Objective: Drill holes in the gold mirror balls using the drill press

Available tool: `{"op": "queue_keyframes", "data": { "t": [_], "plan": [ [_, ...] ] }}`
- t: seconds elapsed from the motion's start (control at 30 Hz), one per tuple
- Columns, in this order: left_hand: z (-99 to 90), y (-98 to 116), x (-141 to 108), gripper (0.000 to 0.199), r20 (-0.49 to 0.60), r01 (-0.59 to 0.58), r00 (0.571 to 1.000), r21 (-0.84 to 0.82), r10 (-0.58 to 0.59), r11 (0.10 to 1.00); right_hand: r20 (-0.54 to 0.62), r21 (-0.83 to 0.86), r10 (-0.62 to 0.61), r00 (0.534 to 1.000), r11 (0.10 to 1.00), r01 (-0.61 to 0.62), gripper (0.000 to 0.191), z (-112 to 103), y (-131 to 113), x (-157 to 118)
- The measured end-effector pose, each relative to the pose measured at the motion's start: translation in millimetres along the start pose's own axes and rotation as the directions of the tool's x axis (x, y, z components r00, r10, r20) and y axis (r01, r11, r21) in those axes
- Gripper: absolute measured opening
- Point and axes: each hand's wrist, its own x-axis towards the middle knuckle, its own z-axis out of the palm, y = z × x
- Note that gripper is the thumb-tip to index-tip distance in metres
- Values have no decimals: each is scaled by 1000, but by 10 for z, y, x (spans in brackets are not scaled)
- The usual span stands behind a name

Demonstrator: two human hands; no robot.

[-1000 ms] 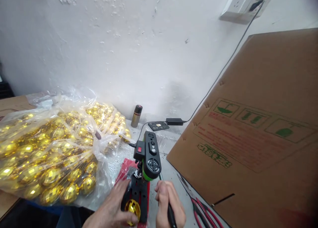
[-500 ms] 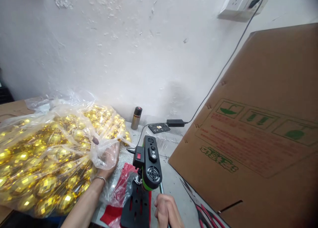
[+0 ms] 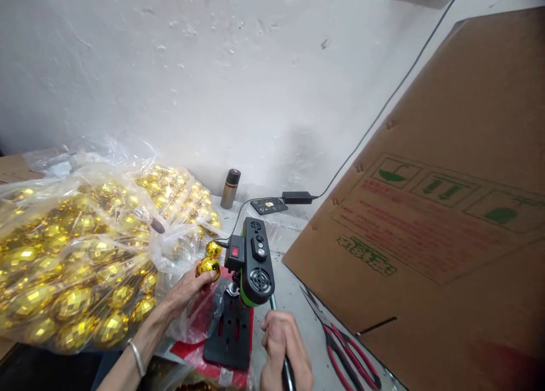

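My left hand (image 3: 189, 289) is closed on a shiny gold faceted ball (image 3: 208, 269), just left of the black device. A smaller gold ball (image 3: 213, 249) sits right behind it, touching or nearly so. My right hand (image 3: 286, 348) is wrapped round a slim rod (image 3: 289, 374), whose metallic shaft reaches up behind the device. That black device (image 3: 258, 263), with round vents and buttons, stands on a slotted black plate (image 3: 229, 334). To the left lies a large clear plastic bag (image 3: 172, 246) full of gold faceted balls (image 3: 72, 303).
Red-handled scissors (image 3: 351, 354) lie at the right beside a big cardboard box (image 3: 426, 221). At the back stand a small bottle (image 3: 230, 189), a dark patterned phone-like slab (image 3: 269, 205) and a power adapter (image 3: 297, 197) with its cord. Red plastic (image 3: 187, 351) lies under the plate.
My left hand has come out of the bag opening with a gold ball and moved right, near the device. My right hand keeps its grip on the rod. The view has tilted down slightly.
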Motion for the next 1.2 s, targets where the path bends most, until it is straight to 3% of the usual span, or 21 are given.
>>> {"op": "queue_keyframes", "data": {
  "t": [0.1, 0.23, 0.37, 0.5, 0.57, 0.63, 0.83, 1.0, 1.1, 1.2],
  "plan": [
    [91, -48, -306, 47, -14, 127, 991, -255, -135, 959, 31, -13, -14, 999, 1000, 14, 36, -29, 16, 5],
    [164, -208, -579, 41, -62, 218, 961, -435, -271, 874, 86, -46, -11, 996, 999, 15, 35, -74, 12, 11],
    [211, -312, -710, 34, -98, 261, 910, -621, -403, 739, 108, -69, -35, 994, 997, 42, 34, -114, 14, 52],
    [272, -242, -765, 27, -31, 318, 867, -734, -498, 600, 184, -90, -147, 972, 982, 166, 33, -164, 44, 118],
    [311, -192, -784, 24, -47, 287, 862, -775, -505, 563, 211, -96, -172, 962, 976, 195, 33, -182, 54, 142],
    [353, -167, -798, 16, -99, 241, 866, -776, -490, 582, 209, -98, -160, 965, 978, 183, 33, -189, 56, 152],
    [415, -322, -766, 26, -170, 259, 886, -588, -431, 766, 221, -82, -108, 969, 988, 129, 32, -205, 58, 107],
    [395, -571, -674, 61, -190, 165, 955, -299, -229, 940, 237, -87, -106, 966, 988, 130, 30, -230, 58, 92],
    [396, -602, -640, 67, -168, 224, 946, -273, -276, 936, 237, -91, -130, 963, 984, 155, 30, -229, 50, 107],
    [395, -529, -636, 60, -153, 215, 939, -440, -309, 872, 241, -86, -132, 962, 984, 157, 30, -226, 49, 115]
  ]
}}
